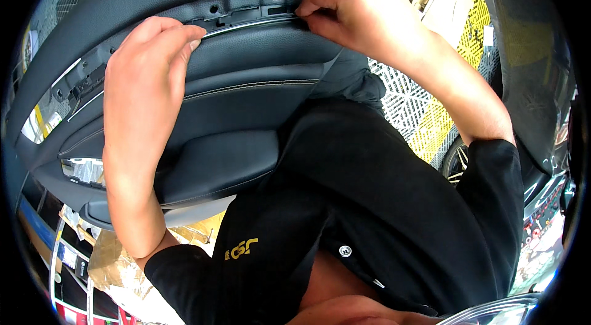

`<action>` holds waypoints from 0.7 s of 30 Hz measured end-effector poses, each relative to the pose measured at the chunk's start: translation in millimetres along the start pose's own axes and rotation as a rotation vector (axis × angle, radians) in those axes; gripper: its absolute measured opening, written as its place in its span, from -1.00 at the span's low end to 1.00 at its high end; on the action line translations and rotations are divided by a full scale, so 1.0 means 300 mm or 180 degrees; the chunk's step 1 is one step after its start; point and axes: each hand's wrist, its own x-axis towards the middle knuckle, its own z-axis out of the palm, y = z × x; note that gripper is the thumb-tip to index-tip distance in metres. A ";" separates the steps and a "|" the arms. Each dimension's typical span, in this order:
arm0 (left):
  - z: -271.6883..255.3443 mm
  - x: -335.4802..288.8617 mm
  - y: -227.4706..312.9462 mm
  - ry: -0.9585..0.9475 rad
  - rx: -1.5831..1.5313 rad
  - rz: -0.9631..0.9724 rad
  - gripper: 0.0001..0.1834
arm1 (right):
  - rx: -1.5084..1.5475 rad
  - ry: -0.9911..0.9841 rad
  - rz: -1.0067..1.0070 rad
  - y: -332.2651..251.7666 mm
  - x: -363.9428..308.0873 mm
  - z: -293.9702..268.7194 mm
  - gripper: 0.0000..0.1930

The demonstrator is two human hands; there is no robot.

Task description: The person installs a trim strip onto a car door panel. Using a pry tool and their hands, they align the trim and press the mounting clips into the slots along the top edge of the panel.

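A black car door panel (246, 109) with pale stitching lies before me. Along its upper part runs a long recess (240, 8) with slots and clip holes, where the trim is absent. A thin, pale strip (252, 24) follows the recess's lower edge. My left hand (143, 72) pinches the strip's left part between thumb and fingers. At the recess's right end, my right hand (363, 14) has thumb and forefinger pinched at the strip's other visible end. The fingers cover both gripped spots.
Yellow and grey grid floor tiles (400, 88) show at the right, with a car wheel (457, 162) and a dark car body (529, 79) beyond. A plastic-wrapped carton (114, 263) and a shelf frame (55, 257) stand at the lower left.
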 end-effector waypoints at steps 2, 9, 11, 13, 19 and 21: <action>-0.008 0.001 0.000 -0.0058 0.0051 -0.0015 -0.81 | -0.0137 0.0073 -0.0140 -0.001 0.002 -0.003 -0.83; -0.019 -0.012 0.009 -0.0011 0.0017 -0.0018 -0.81 | 0.1161 -0.0049 0.0664 0.015 0.000 -0.048 -0.81; -0.024 -0.015 0.010 0.0010 0.0045 0.0021 -0.80 | 0.0839 0.0305 0.0429 0.011 -0.022 -0.020 -0.80; -0.031 -0.012 0.005 0.0008 0.0122 0.0106 -0.79 | 0.0739 0.0547 0.0448 -0.003 -0.032 0.003 -0.82; -0.045 -0.024 -0.007 0.0036 0.0351 0.0218 -0.78 | 0.0419 0.0595 0.0006 -0.036 0.023 0.009 -0.87; -0.042 -0.027 0.002 0.0088 0.0414 0.0222 -0.78 | 0.0295 0.0360 -0.0076 -0.068 0.055 -0.003 -0.84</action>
